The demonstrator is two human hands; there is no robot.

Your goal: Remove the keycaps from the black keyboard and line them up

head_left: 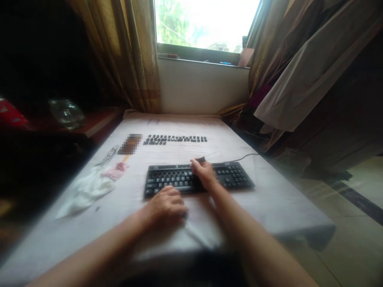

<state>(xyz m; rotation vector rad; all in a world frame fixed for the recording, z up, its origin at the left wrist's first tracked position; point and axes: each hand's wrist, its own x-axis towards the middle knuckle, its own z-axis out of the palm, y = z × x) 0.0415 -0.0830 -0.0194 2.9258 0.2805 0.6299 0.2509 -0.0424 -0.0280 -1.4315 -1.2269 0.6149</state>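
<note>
1. The pale cloth-covered table (179, 153) filled the middle and lower left of the frame
2. The long black plastic keyboard (236, 175) lay at centre on it
3. The crumpled white cloth (89, 189) lay at lower left
4. The left hand (169, 203) curled at the keyboard's near edge, lower centre; blur hid whether it gripped anything
5. The right hand (205, 173), over the keyboard's middle, pinched a small dark flat piece (201, 159)
6. Small black keycaps (179, 139) stood in rows above centre
</note>
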